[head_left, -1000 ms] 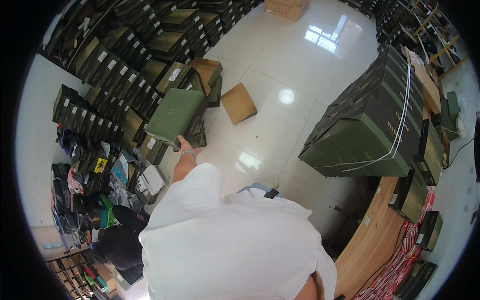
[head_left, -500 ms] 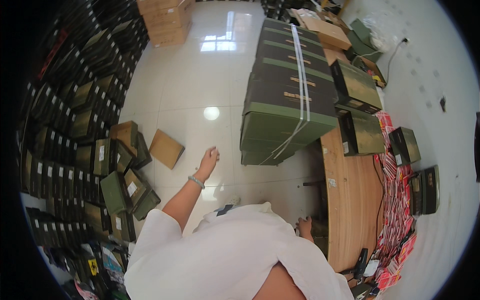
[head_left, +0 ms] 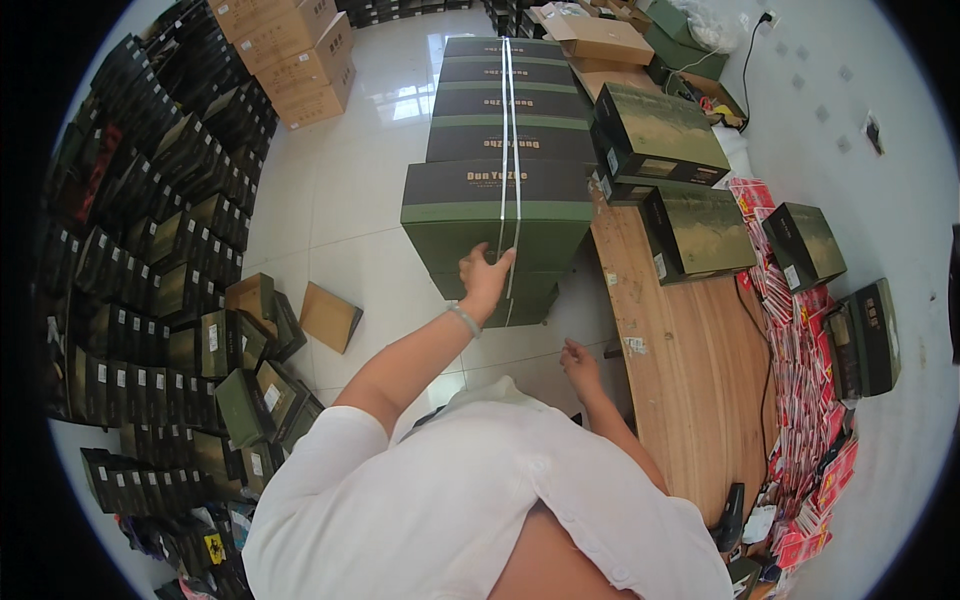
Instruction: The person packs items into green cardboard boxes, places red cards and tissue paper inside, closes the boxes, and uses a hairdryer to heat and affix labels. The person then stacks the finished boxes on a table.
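A stack of large dark green and black boxes [head_left: 495,205] stands in front of me on the floor. White strapping bands [head_left: 510,130] run along its top and down the near side. My left hand [head_left: 484,280] is at the near green face, its fingers apart beside the bands; whether it touches them I cannot tell. Lower and to the right, my right hand [head_left: 579,368] hangs by the table's left edge, fingers loosely bent and apart, holding nothing that I can see.
On the right, a wooden table [head_left: 680,400] carries green boxes [head_left: 695,235], red-and-white packets [head_left: 790,390] and a black handheld tool [head_left: 732,515]. Shelved dark boxes [head_left: 130,385] line the left. Loose boxes [head_left: 265,385] and a brown carton piece [head_left: 328,317] lie on the floor; cartons [head_left: 290,65] stand behind.
My left hand has moved right and forward to the box stack. The right hand has come forward beside the table. The view has turned, and the stack now faces me more squarely.
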`<act>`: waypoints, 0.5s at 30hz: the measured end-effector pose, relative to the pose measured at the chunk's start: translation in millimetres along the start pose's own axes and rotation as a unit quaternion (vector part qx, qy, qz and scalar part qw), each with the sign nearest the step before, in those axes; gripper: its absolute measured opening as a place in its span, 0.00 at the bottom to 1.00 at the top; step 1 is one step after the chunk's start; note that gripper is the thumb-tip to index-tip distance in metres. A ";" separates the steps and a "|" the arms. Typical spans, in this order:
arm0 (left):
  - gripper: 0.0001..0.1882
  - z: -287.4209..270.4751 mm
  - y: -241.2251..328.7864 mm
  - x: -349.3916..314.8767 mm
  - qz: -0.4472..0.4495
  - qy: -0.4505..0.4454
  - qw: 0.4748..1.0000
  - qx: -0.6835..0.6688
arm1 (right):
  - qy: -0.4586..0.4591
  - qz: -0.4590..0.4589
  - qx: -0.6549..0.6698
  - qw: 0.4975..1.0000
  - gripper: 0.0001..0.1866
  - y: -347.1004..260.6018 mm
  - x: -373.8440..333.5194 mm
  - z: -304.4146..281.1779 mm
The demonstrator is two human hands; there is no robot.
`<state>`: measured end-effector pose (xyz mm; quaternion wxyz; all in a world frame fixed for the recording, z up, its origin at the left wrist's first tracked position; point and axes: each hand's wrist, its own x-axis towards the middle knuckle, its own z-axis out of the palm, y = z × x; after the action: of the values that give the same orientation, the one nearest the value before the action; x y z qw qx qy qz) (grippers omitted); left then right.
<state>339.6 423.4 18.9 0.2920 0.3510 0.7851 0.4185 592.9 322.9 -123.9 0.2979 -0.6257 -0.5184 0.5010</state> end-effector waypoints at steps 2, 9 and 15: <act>0.32 20.6 11.0 -7.2 0.009 -0.011 1.000 -0.016 | -0.010 0.005 -0.022 1.000 0.23 24.9 -9.4 -10.6; 0.17 34.8 0.2 6.0 0.036 -0.011 0.981 -0.192 | -0.010 0.106 -0.022 0.994 0.22 46.5 -42.9 -79.6; 0.13 -52.9 58.0 6.9 0.087 -0.133 0.911 -0.379 | 0.033 0.148 -0.006 0.988 0.22 99.6 -32.7 -101.9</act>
<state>313.6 428.4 93.1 0.4671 0.3329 0.4875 0.6583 724.4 278.4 -169.7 0.2333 -0.7135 -0.4130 0.5157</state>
